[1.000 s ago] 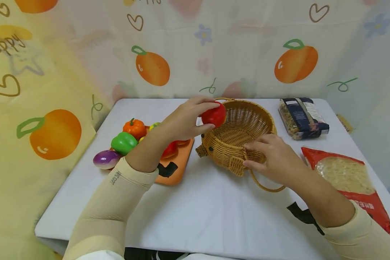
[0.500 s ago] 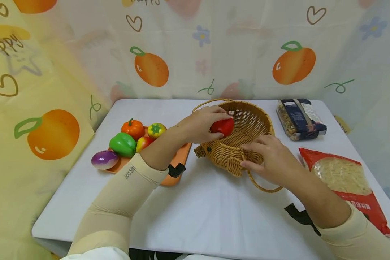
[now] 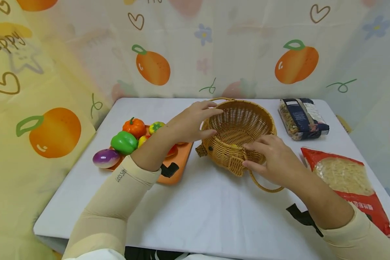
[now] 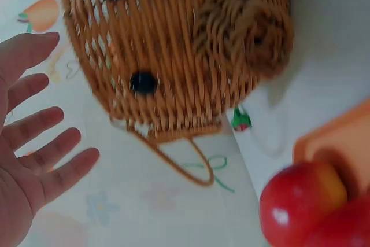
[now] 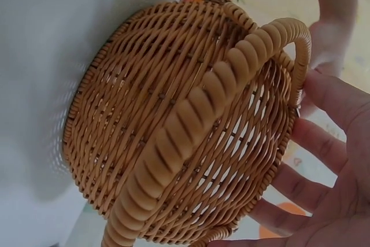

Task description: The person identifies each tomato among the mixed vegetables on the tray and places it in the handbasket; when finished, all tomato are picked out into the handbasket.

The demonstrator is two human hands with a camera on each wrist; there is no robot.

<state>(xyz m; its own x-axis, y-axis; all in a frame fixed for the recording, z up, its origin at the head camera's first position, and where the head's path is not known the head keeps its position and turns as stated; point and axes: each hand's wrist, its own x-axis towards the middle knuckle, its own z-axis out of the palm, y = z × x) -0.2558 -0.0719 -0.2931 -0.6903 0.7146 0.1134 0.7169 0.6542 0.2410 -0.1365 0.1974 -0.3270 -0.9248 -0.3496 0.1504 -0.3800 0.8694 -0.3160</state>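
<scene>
Tan wicker basket (image 3: 222,155) with a woven pig's face stands upright on the white-covered table (image 3: 214,216), mouth up, between the person's hands. The mouth is nearly round, so I read no useful long axis there; the woven snout (image 3: 200,150) points left, towards the flat orange tray (image 3: 177,171).

On my feed the right hand (image 3: 273,159) pinches the near-right rim, beside the root of the rope-like wicker handle (image 5: 202,105). The left hand (image 3: 195,122) hangs at the left rim with nothing in it; its fingers are spread, and the left wrist view shows them clear of the wicker.

The relation I would go by: the tray lies leftward and closer to the body, partly under the left forearm, so the left hand is much the nearer one. Over there I see a glossy green bell pepper (image 3: 124,143), a ribbed orange pumpkin (image 3: 134,127) and a rounded purple vegetable (image 3: 106,159). Right of the basket lie a navy plastic bag (image 3: 303,119) and a red noodle bag (image 3: 342,173).
</scene>
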